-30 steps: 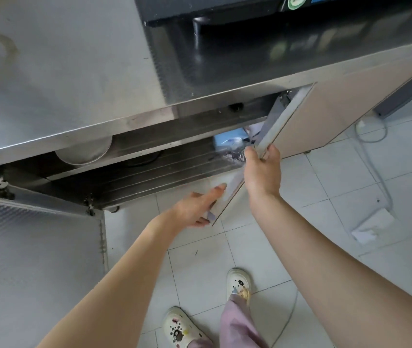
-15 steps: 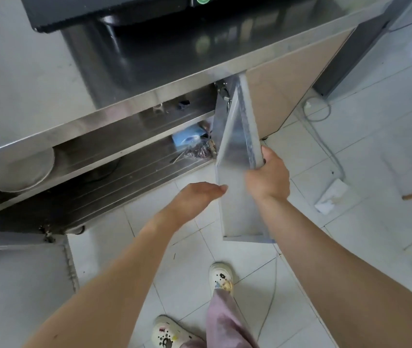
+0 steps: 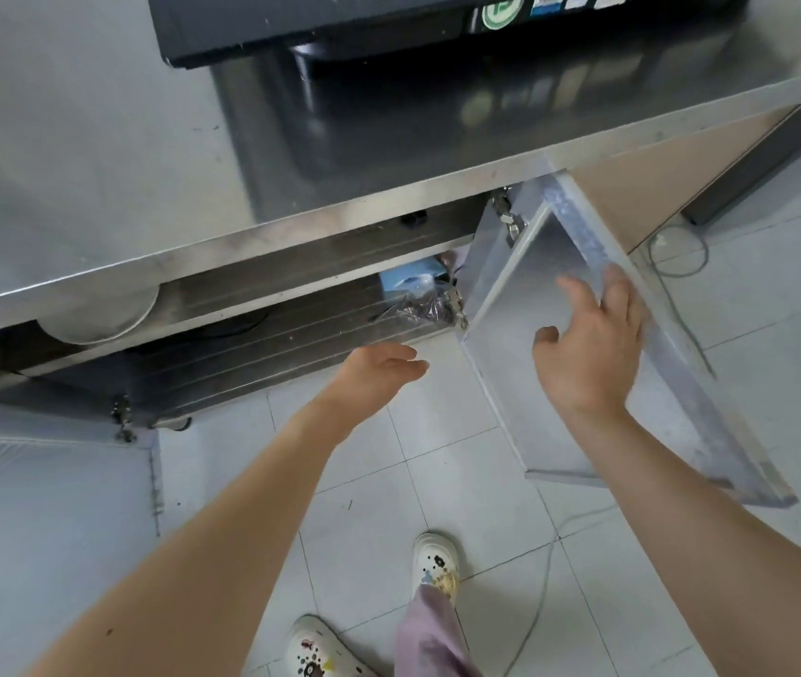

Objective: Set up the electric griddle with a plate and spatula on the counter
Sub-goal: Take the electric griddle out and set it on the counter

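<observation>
On the steel counter point(image 3: 71, 153) a black appliance point(image 3: 320, 26) with stickers stands at the back. Below the counter the cabinet is open. A round pale dish point(image 3: 100, 317) sits on its upper shelf at the left, partly hidden by the counter edge. My right hand point(image 3: 589, 349) is spread in front of the right cabinet door point(image 3: 511, 305), its fingertips touching the door's top edge. In front of the lower shelf my left hand point(image 3: 379, 371) hovers with relaxed fingers, holding nothing. No spatula is in view.
A blue packet point(image 3: 408, 280) and a crinkled plastic bag point(image 3: 430, 307) lie at the shelf's right end. The left cabinet door point(image 3: 42, 481) stands wide open at the lower left. Cables point(image 3: 677, 256) trail over the white tile floor, and my shoes point(image 3: 435, 564) are below.
The right door has swung further open to the right. My right hand has released its grip on the door edge and now only touches it with spread fingers.
</observation>
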